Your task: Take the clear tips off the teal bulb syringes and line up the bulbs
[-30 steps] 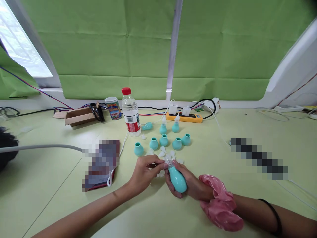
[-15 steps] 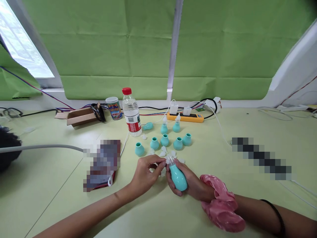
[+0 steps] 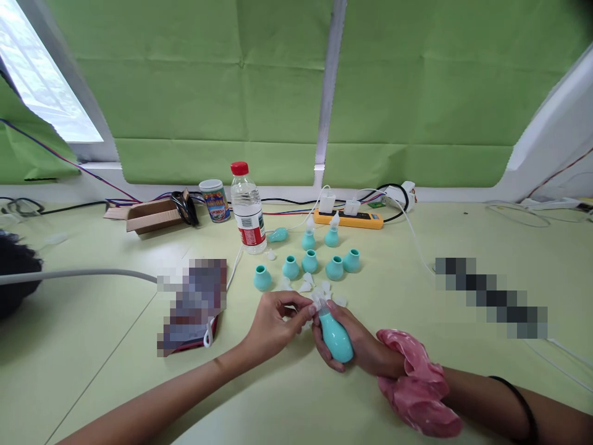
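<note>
My right hand (image 3: 354, 340) wraps round a glossy teal nasal aspirator (image 3: 337, 339), tilted with its clear neck (image 3: 323, 306) pointing away from me. My left hand (image 3: 280, 321) is closed in a pinch at that neck, on a small translucent soft tip (image 3: 316, 301) partly hidden by the fingers. Just beyond both hands lie several loose white translucent tips (image 3: 306, 285). Several open-topped teal bulbs (image 3: 310, 262) stand behind them. Farther back, two teal bulbs (image 3: 332, 237) carry clear necks and white tips. A teal bulb (image 3: 278, 235) lies on its side beside the bottle.
A red-capped bottle (image 3: 249, 213), a printed can (image 3: 215, 201) and an open cardboard box (image 3: 155, 216) stand at the back. An orange power strip (image 3: 361, 219) holds white plugs. A blurred-out phone-like object (image 3: 197, 309) lies left; cables cross the table. Someone's dark hair (image 3: 16, 272) shows at far left.
The pinched tip has come closer to the mouth of the clear neck, with my left fingers shifting slightly right. The aspirator has dropped a little lower in view, still in my right hand.
</note>
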`<state>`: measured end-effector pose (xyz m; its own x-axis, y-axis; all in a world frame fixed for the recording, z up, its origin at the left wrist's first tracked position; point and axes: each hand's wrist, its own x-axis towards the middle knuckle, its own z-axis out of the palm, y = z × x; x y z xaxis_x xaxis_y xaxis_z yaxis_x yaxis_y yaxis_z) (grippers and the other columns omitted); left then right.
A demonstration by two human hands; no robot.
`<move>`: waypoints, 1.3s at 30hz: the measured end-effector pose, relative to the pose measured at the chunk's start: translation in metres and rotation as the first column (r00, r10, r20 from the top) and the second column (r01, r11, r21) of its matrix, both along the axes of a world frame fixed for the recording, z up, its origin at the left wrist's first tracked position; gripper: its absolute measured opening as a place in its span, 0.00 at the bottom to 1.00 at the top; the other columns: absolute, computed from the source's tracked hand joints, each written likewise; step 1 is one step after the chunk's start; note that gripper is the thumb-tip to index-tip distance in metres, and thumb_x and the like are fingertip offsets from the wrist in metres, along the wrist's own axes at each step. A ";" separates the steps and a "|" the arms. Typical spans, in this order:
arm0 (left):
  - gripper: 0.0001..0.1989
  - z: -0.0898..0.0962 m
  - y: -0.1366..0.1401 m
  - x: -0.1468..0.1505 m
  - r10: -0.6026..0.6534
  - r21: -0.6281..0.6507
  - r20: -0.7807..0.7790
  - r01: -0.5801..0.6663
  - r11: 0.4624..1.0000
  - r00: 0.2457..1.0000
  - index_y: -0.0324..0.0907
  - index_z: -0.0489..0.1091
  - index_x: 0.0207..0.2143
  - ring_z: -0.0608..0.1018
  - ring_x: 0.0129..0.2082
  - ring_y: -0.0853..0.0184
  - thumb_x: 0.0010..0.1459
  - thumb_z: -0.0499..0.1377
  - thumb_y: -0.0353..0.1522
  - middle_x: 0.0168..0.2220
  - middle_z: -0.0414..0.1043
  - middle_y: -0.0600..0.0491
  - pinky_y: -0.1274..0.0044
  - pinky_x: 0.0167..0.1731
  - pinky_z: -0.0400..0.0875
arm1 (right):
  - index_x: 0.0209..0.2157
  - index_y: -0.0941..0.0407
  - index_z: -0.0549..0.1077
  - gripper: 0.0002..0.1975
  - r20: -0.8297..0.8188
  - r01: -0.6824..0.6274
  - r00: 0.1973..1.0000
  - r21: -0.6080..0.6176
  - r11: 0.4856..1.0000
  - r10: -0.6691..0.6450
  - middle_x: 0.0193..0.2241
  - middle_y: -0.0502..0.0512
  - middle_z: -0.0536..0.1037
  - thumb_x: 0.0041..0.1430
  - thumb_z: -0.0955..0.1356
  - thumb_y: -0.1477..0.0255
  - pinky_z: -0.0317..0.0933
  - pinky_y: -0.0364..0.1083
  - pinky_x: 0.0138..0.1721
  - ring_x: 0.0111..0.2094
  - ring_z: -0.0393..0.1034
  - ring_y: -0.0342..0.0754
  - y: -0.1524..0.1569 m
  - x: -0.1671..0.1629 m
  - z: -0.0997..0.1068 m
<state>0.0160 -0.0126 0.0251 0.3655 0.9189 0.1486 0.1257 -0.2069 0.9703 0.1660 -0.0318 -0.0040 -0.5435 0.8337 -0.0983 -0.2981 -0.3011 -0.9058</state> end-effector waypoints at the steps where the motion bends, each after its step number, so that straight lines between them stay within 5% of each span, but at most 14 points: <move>1: 0.10 -0.001 -0.002 0.001 0.030 0.036 -0.018 -0.029 0.999 0.999 0.35 0.72 0.24 0.68 0.19 0.74 0.47 0.58 0.34 0.22 0.70 0.51 0.82 0.17 0.65 | 0.26 0.59 0.59 0.21 0.012 0.022 1.000 0.020 1.000 -0.022 0.11 0.47 0.65 0.55 0.54 0.54 0.47 0.36 0.09 0.08 0.55 0.37 -0.001 -0.001 0.000; 11: 0.09 -0.003 -0.004 0.005 0.128 -0.005 0.035 -0.127 0.992 0.991 0.36 0.73 0.28 0.69 0.18 0.73 0.46 0.59 0.34 0.25 0.72 0.51 0.81 0.19 0.68 | 0.27 0.59 0.59 0.20 0.037 0.169 0.984 0.102 0.980 -0.173 0.15 0.48 0.67 0.57 0.54 0.55 0.50 0.37 0.11 0.09 0.58 0.38 -0.001 -0.001 -0.002; 20: 0.07 -0.001 -0.007 0.003 0.153 0.196 -0.129 -0.126 0.972 0.980 0.38 0.72 0.23 0.71 0.22 0.71 0.47 0.57 0.32 0.22 0.72 0.52 0.80 0.23 0.66 | 0.27 0.58 0.58 0.19 0.123 0.184 0.970 0.202 0.962 -0.211 0.15 0.47 0.67 0.55 0.56 0.55 0.51 0.37 0.11 0.10 0.58 0.37 -0.003 -0.001 -0.004; 22: 0.06 0.001 -0.005 0.001 0.120 0.125 -0.101 -0.107 0.986 0.988 0.38 0.72 0.21 0.70 0.22 0.71 0.46 0.57 0.30 0.21 0.71 0.53 0.80 0.22 0.65 | 0.27 0.58 0.59 0.19 0.114 0.147 0.980 0.140 0.979 -0.163 0.14 0.47 0.66 0.55 0.57 0.55 0.50 0.37 0.11 0.10 0.58 0.37 -0.001 0.000 -0.002; 25: 0.04 0.003 0.002 -0.003 -0.013 -0.163 0.068 0.024 0.986 0.998 0.36 0.69 0.18 0.66 0.17 0.74 0.42 0.57 0.27 0.17 0.67 0.55 0.82 0.17 0.61 | 0.27 0.58 0.60 0.20 -0.008 -0.050 0.999 -0.097 0.994 0.049 0.11 0.45 0.65 0.55 0.54 0.54 0.45 0.36 0.08 0.07 0.54 0.37 0.003 0.004 0.001; 28: 0.05 0.003 0.010 -0.006 -0.113 -0.438 0.320 0.253 0.863 0.941 0.36 0.66 0.15 0.60 0.13 0.78 0.40 0.56 0.26 0.13 0.62 0.57 0.83 0.13 0.54 | 0.27 0.57 0.60 0.20 -0.211 -0.311 0.942 -0.248 0.918 0.262 0.10 0.44 0.63 0.56 0.52 0.56 0.42 0.36 0.07 0.06 0.50 0.36 0.010 0.011 0.001; 31: 0.03 0.005 0.015 -0.009 -0.121 -0.508 0.433 0.353 0.786 0.893 0.37 0.65 0.15 0.59 0.13 0.78 0.37 0.56 0.28 0.12 0.60 0.57 0.84 0.12 0.50 | 0.26 0.56 0.59 0.19 -0.314 -0.401 0.895 -0.254 0.880 0.318 0.08 0.43 0.61 0.57 0.50 0.58 0.41 0.36 0.07 0.05 0.46 0.36 0.016 0.020 0.000; 34: 0.03 0.009 0.020 -0.011 -0.119 -0.379 0.260 0.215 0.900 0.958 0.37 0.67 0.16 0.61 0.14 0.76 0.37 0.57 0.29 0.14 0.62 0.56 0.82 0.13 0.55 | 0.25 0.56 0.59 0.19 -0.298 -0.395 0.900 -0.251 0.884 0.318 0.08 0.43 0.61 0.56 0.50 0.58 0.40 0.36 0.07 0.04 0.45 0.36 0.020 0.024 0.000; 36: 0.04 0.010 0.022 -0.012 -0.044 -0.105 -0.007 0.043 0.994 0.999 0.37 0.69 0.18 0.64 0.16 0.74 0.39 0.57 0.29 0.16 0.65 0.54 0.80 0.17 0.59 | 0.25 0.58 0.61 0.18 -0.269 -0.403 0.903 -0.256 0.879 0.335 0.09 0.44 0.63 0.54 0.53 0.58 0.41 0.36 0.07 0.05 0.47 0.36 0.020 0.024 0.001; 39: 0.06 0.002 0.025 -0.011 0.129 0.318 -0.315 -0.023 0.948 0.940 0.38 0.71 0.19 0.65 0.19 0.73 0.43 0.56 0.28 0.19 0.68 0.53 0.80 0.20 0.61 | 0.23 0.60 0.63 0.16 -0.223 -0.371 0.921 -0.258 0.892 0.319 0.10 0.47 0.65 0.48 0.59 0.60 0.41 0.36 0.07 0.06 0.51 0.36 0.017 0.020 0.002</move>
